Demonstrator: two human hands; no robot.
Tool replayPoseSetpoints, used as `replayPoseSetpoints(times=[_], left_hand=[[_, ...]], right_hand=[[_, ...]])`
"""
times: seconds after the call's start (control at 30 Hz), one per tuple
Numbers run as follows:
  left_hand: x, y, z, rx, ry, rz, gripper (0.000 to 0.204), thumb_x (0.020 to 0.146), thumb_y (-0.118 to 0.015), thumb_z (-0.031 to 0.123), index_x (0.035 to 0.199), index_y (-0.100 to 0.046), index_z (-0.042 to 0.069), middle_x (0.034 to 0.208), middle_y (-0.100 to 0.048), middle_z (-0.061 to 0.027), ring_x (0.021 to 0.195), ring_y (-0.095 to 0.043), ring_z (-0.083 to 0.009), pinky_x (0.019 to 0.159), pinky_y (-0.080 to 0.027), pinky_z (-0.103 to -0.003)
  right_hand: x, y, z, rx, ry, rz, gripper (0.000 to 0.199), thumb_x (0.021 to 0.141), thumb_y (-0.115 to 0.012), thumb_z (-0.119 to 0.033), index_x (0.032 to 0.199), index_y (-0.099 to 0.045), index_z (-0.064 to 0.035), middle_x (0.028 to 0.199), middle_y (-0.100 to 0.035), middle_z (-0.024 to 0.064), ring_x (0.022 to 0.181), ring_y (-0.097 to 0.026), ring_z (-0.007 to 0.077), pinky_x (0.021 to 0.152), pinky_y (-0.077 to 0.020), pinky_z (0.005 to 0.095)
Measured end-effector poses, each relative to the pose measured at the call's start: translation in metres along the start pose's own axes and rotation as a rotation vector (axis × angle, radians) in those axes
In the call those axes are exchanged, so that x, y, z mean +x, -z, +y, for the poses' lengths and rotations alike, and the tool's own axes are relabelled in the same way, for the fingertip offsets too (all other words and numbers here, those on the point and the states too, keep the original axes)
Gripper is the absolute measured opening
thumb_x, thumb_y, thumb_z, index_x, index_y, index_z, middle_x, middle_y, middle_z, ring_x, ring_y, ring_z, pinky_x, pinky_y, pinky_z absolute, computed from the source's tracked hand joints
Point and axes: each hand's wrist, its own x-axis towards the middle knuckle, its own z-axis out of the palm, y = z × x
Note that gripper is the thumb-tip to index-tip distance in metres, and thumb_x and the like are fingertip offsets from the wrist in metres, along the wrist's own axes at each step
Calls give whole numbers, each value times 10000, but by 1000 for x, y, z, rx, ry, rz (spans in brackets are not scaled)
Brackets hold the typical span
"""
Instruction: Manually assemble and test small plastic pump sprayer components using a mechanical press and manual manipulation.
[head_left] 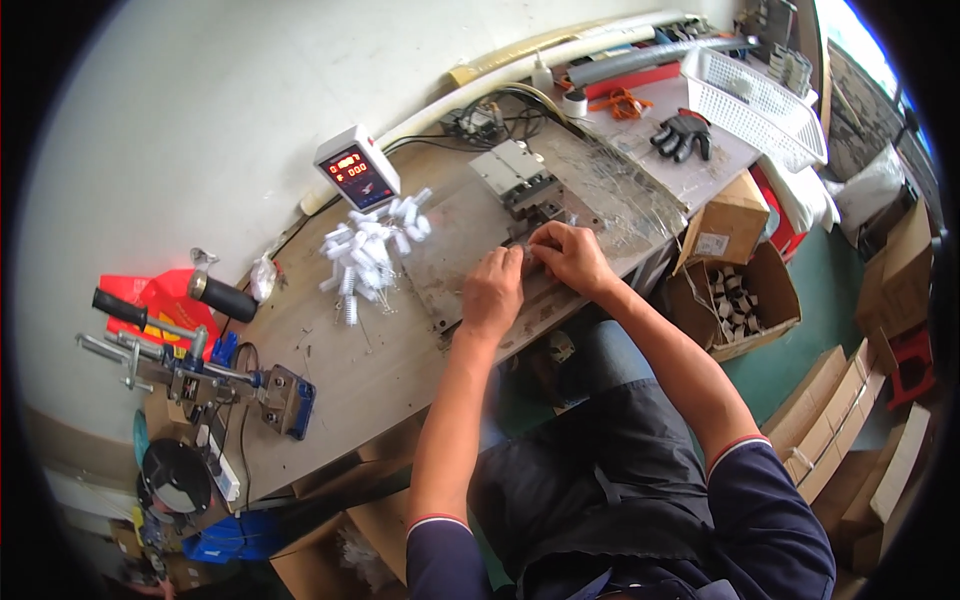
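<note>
My left hand (492, 292) and my right hand (572, 258) meet at the front of a small metal bench machine (516, 178). Fingers on both hands are pinched together, the fingertips close to each other. Whatever they hold is too small and too covered to name. A dark metal jaw-like part (540, 214) of the machine sits just beyond my fingertips. To the left of my hands lies a loose pile of white ribbed tubular pieces (368, 250), some with thin wire ends showing.
Behind the pile stands a white box with a red digital display (358, 172). A lever press (285, 400) occupies the table's left end. Toward the right are a grey-black glove (683, 134), a white plastic basket (755, 105) and an open carton of small pieces (740, 305).
</note>
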Motion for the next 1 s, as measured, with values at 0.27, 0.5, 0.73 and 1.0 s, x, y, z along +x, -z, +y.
replayPoseSetpoints(times=[0.27,0.5,0.73,1.0], left_hand=[[-23,49,-81,-52,541,482,149,1020,-608,145,1109,-644,32,898,-705,-166,764,-689,-355,665,-537,-446],[-47,42,-118,68,644,616,175,1034,-605,207,1080,-659,46,800,-706,-99,700,-692,-269,646,-524,-391],[-37,39,-119,8,631,641,187,1015,-640,187,1113,-661,29,847,-713,-131,711,-698,-286,638,-532,-385],[-30,43,-114,-69,633,625,194,1004,-660,178,1120,-662,24,876,-722,-150,721,-702,-293,644,-536,-376]], right_hand=[[12,-34,-27,-209,290,67,152,871,-662,-40,1014,-704,-13,815,-684,169,724,-685,308,662,-543,373],[137,-105,-38,-438,399,12,245,827,-627,-16,1043,-734,-58,1025,-707,171,962,-686,394,859,-548,458],[215,-148,-21,-792,430,-267,478,777,-637,-12,1222,-722,-165,1252,-694,61,1219,-606,317,991,-530,417],[236,-151,-19,-925,511,-563,409,754,-700,-51,1148,-758,-144,1122,-740,93,1061,-691,335,931,-551,434]])
